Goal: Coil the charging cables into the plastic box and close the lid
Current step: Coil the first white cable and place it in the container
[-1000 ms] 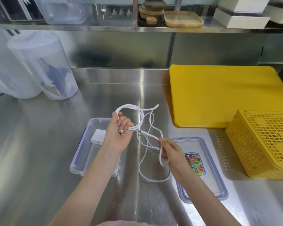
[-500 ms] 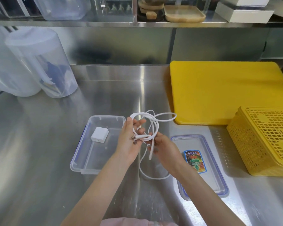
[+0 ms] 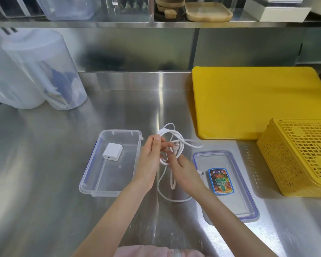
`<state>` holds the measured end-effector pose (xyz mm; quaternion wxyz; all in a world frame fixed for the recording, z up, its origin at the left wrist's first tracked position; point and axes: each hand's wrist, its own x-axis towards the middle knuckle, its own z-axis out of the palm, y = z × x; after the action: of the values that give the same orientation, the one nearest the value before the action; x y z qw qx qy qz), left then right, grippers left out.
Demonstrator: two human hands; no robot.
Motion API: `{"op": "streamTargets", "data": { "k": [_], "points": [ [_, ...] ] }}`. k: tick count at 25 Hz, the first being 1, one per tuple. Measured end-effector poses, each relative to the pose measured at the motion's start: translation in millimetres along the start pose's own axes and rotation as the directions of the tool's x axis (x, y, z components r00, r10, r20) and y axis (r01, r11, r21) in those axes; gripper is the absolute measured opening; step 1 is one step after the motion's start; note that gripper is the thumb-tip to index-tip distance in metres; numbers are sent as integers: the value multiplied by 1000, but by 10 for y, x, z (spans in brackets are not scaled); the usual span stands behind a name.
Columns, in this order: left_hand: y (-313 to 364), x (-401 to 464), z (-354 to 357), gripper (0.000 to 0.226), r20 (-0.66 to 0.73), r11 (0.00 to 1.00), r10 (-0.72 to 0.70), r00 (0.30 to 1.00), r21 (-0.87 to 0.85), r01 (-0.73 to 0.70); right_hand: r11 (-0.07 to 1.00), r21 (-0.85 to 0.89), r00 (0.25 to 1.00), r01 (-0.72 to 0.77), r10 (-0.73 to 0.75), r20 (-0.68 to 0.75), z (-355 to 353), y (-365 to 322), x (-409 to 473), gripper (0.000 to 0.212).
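Our left hand [image 3: 152, 160] and right hand [image 3: 182, 166] each grip the white charging cable [image 3: 171, 135] above the steel surface [image 3: 44, 164], between the open plastic box [image 3: 93, 175] and its lid [image 3: 248, 201]. Behind, a yellow cutting board [image 3: 258, 101] meets the steel wall.

yellow cutting board [image 3: 256, 101] | yellow basket [image 3: 300, 156] | clear pitchers [image 3: 44, 71]

A single wide-angle camera on my head looks forward and down over the steel desk [image 3: 44, 182], close above my forearms, which enter from the near edge. The far shelf [image 3: 156, 25] runs along the frame's top, lines bowing at the edges.
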<state>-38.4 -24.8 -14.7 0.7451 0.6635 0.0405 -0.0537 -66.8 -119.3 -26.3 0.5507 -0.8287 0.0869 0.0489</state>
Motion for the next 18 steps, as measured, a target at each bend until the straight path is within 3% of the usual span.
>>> {"op": "streamTargets", "data": {
  "k": [5, 8, 12, 14, 16, 17, 18],
  "points": [
    [-90, 53, -39, 29, -141, 995, 3, 990, -99, -17, 971, -237, 1000, -25, 22, -13, -79, 5, 40, 34],
    [-127, 139, -75, 29, -228, 995, 19, 973, -87, -40, 994, -49, 990, -94, 88, -112, -69, -30, 27, 40],
    [-86, 334, -279, 29, -318, 987, -17, 948, -158, -35, 985, 166, 965, -35, 77, -251, -171, -25, 31, 32],
    [-64, 406, -374, 29, -339, 987, -9, 941, -152, -46, 887, 462, 952, 14, 130, -278, -270, -28, 108, 32],
    [-40, 444, -409, 29, -339, 986, 4, 941, -154, -60, 612, 790, 961, 26, 203, -189, -347, -73, 163, 29],
    [-23, 454, -411, 29, -333, 986, 13, 943, -151, -67, 533, 846, 966, 22, 207, -155, -379, -83, 175, 28],
    [-3, 462, -412, 29, -328, 987, 22, 944, -144, -73, 524, 852, 974, 2, 192, -120, -400, -83, 179, 27]
  ]
}}
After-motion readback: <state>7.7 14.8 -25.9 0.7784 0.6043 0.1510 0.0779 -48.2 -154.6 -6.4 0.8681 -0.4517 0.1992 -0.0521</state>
